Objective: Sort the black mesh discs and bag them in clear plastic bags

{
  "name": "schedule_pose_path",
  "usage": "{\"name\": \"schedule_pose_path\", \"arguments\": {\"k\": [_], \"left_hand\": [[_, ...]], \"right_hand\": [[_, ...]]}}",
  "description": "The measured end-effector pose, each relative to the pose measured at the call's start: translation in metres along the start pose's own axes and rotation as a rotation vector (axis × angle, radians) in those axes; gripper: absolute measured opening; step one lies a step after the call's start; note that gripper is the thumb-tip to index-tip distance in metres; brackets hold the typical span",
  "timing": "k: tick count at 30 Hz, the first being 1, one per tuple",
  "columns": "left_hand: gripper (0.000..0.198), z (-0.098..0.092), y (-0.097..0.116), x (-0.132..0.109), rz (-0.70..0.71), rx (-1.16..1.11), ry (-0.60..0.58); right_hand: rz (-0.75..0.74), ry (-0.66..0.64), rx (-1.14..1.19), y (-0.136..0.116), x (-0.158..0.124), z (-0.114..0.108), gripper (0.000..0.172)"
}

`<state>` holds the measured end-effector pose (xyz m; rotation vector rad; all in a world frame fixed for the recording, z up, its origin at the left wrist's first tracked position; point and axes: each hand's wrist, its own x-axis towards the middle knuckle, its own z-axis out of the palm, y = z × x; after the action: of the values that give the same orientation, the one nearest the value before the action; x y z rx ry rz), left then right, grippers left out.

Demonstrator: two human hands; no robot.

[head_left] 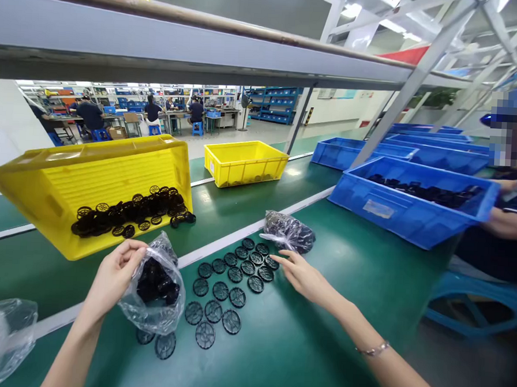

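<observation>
**Head view.** The left hand (pixel 113 278) is closed around the gathered top of a clear polythene bag (pixel 155 303), which holds a mass of black parts and hangs just above the belt at lower centre. The right hand (pixel 304 277) is open and palm-down, with its fingers extended and spread a little. It holds nothing, and its fingertips (pixel 276 258) are just beside the black round grille discs (pixel 221 290). These discs lie flat in loose rows on the green conveyor belt (pixel 303 340), and two of them sit partly under the left-hand bag. A second bag of black parts (pixel 289 232) lies at the upper end of the rows.

At centre left, a tilted yellow plastic tote (pixel 112 171) holds a heap of black discs (pixel 130 213). A second yellow tote (pixel 245 164) stands beyond it. At right, a blue tote (pixel 413 219) holds black parts and bears a pale label (pixel 378 208); its writing is too small to read. A seated co-worker's forearms (pixel 506 224) rest beside that tote.
</observation>
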<state>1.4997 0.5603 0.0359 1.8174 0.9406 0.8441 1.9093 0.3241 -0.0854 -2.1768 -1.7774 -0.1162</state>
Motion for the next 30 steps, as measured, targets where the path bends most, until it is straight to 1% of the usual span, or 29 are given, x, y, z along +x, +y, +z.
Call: {"name": "schedule_pose_path", "arguments": {"k": [3,7,9,12,14,16,19,21,23,25,27,30], "left_hand": [[0.044,0.004,-0.003,0.001,-0.030,0.007,-0.026],[0.045,0.006,-0.004,0.002,-0.068,0.002,-0.041],[0.046,0.006,-0.004,0.003,-0.076,0.004,-0.037],[0.047,0.007,-0.003,0.004,-0.085,0.000,-0.037],[0.048,0.007,-0.003,0.004,-0.084,-0.007,-0.033],[0.048,0.007,-0.001,0.003,-0.082,-0.007,-0.033],[0.048,0.008,0.003,0.002,-0.077,-0.001,-0.037],[0.048,0.008,0.005,0.001,-0.080,0.006,-0.035],[0.050,0.008,0.006,0.001,-0.085,0.006,-0.031],[0.051,0.009,0.007,0.000,-0.086,0.002,-0.034],[0.050,0.008,0.006,0.000,-0.084,0.000,-0.042],[0.049,0.008,0.005,0.002,-0.089,0.005,-0.047]], "right_hand": [[-0.059,-0.020,-0.023,0.002,0.004,-0.001,0.033],[0.018,-0.052,-0.060,-0.002,0.007,-0.010,0.023],[0.020,-0.042,-0.014,-0.011,0.007,-0.014,0.025],[-0.068,-0.065,0.037,-0.028,0.005,-0.013,0.032],[-0.121,-0.098,0.027,-0.036,0.005,-0.011,0.030],[-0.118,-0.126,0.023,-0.039,0.005,-0.009,0.026],[-0.054,-0.131,0.052,-0.033,0.011,-0.008,0.023],[-0.021,-0.086,0.052,-0.025,0.022,-0.007,0.030],[-0.007,-0.028,0.005,-0.016,0.037,-0.004,0.038],[-0.016,-0.011,-0.062,-0.007,0.053,0.002,0.041],[-0.049,-0.035,-0.091,0.001,0.064,0.007,0.039],[-0.111,-0.085,-0.066,0.010,0.069,0.009,0.035]]}}
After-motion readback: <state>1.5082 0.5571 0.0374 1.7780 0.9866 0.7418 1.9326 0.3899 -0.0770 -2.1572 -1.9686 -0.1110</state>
